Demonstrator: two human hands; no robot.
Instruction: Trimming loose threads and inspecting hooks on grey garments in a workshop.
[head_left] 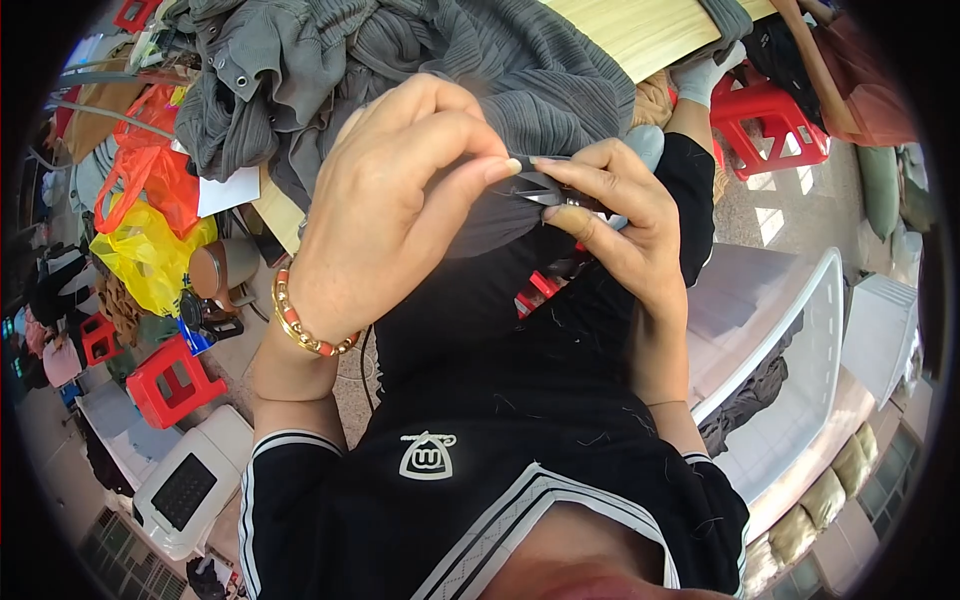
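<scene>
A grey ribbed garment (540,75) with metal snaps or eyelets is heaped over the table in front of me, and part of it hangs toward my lap. My left hand (390,185) is closed in a pinch, thumb against forefinger, on the edge of the grey cloth. Close beside those fingertips, my right hand (635,210) grips a small pair of thread snips (545,197). Their pale metal blades point left at the cloth, and most of the handle is hidden by my fingers.
The light wooden table (640,35) lies ahead. On the left are red and yellow plastic bags (150,260), a red stool (175,380) and a white machine (195,485). To the right stand a white bin (780,400) with dark cloth and another red stool (770,125) near a person.
</scene>
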